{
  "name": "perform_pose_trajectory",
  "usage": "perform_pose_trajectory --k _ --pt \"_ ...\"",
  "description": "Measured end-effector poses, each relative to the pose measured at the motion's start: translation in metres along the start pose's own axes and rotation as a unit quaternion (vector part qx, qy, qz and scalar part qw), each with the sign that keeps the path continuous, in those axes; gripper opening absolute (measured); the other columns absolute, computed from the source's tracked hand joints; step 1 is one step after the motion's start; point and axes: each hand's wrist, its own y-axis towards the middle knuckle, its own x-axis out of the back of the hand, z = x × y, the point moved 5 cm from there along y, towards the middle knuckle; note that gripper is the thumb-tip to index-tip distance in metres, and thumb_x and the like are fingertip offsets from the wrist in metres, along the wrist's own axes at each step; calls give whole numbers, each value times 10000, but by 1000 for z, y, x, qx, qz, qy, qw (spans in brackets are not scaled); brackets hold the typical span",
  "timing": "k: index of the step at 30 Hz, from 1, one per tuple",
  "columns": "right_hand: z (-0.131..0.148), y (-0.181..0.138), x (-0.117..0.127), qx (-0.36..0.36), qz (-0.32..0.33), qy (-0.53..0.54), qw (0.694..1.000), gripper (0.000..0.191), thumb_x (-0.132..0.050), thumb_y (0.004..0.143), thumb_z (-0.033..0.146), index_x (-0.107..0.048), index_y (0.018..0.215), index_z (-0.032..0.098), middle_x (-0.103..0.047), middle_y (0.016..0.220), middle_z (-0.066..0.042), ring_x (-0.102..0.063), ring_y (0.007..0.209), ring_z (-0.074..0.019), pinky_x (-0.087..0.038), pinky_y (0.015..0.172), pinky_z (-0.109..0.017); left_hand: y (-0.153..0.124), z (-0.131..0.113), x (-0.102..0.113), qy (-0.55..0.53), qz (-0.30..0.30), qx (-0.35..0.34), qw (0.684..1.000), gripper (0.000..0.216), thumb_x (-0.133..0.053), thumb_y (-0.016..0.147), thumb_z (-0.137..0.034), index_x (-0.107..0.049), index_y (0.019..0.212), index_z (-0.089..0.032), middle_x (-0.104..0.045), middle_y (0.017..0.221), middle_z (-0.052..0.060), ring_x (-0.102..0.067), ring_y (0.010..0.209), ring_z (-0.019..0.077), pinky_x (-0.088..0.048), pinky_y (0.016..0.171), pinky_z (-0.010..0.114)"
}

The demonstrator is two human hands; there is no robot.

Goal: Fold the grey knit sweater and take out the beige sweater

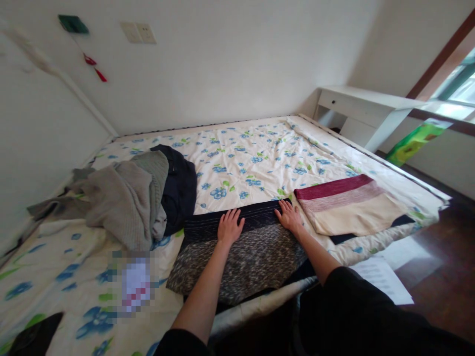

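From the head camera, both bare forearms reach forward over the near edge of the bed. The left hand [229,226] lies flat, palm down, fingers spread. The right hand [288,215] lies flat too, fingers loosely spread and angled leftward. Both press on the dark speckled knit garment with a navy ribbed band [241,252]; the fingertips rest on the band, and the speckled body stretches back beneath the palms. Just right of the right fingers lies a folded maroon-and-cream striped cloth [349,205]. Left of the left fingers sits a heap of grey and navy clothes [141,195] on the blue-flowered quilt [252,153].
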Motion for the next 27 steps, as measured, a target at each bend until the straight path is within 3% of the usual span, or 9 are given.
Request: perform_pose_trajectory --k 4,7,10,13,15,17,23,25,27 --pt "-2 1 -3 6 -4 -2 1000 731 -296 1224 558 -355 1870 220 -309 1929 -126 -253 1799 -310 -226 1434 -666 -32 89 26 44 -34 69 996 665 -420 1158 -500 -626 1721 -213 -566 1801 133 -499 1689 341 -342 1418 560" --pt "-4 1 -3 8 2 -6 1000 734 -286 1225 557 -350 1870 212 -299 1932 -131 -244 1802 -307 -235 1429 -667 -53 134 42 68 -46 96 992 683 -399 1152 -477 -612 1727 -175 -541 1816 150 -476 1707 347 -336 1421 565" --pt "-2 4 1 11 23 -14 1000 726 -316 1218 524 -345 1871 206 -294 1933 -140 -236 1805 -313 -212 1431 -685 -63 148 46 77 -47 105 990 686 -391 1150 -469 -610 1728 -169 -535 1819 153 -450 1724 351 -322 1428 585" --pt "15 8 8 4 34 -15 999 736 -389 1172 395 -355 1863 144 -325 1911 -195 -252 1799 -357 -147 1432 -730 -64 145 44 77 -51 113 989 691 -390 1154 -465 -600 1735 -157 -527 1821 165 -446 1726 363 -322 1427 607" --pt "44 10 11 11 15 -8 1000 768 -422 1113 274 -357 1851 73 -353 1886 -247 -260 1796 -387 -112 1438 -731 -63 141 43 75 -56 114 989 680 -401 1152 -462 -601 1738 -180 -537 1816 158 -452 1722 362 -329 1423 612" --pt "91 9 9 49 -8 9 999 797 -436 1075 219 -350 1844 29 -356 1878 -265 -252 1801 -388 -111 1456 -687 -63 140 42 76 -61 114 989 671 -412 1150 -461 -601 1742 -208 -546 1812 146 -456 1720 357 -335 1421 609" --pt "253 -18 -32 239 23 70 968 731 -408 1144 327 -391 1834 87 -320 1913 -163 -269 1805 -313 -219 1469 -563 -65 143 41 78 -62 114 989 685 -392 1155 -461 -594 1744 -177 -533 1819 158 -454 1718 365 -341 1415 611" --pt "273 -24 -43 255 36 79 963 696 -419 1160 361 -445 1812 121 -353 1902 -149 -300 1794 -303 -222 1470 -559 -65 144 40 73 -65 109 989 682 -389 1155 -463 -592 1746 -191 -540 1816 153 -457 1716 361 -349 1410 613" --pt "268 -25 -47 245 37 83 965 682 -426 1178 414 -472 1801 140 -390 1886 -150 -332 1782 -293 -212 1474 -547 -65 145 40 68 -68 107 990 678 -387 1156 -470 -592 1748 -210 -543 1816 143 -454 1718 354 -349 1412 608"
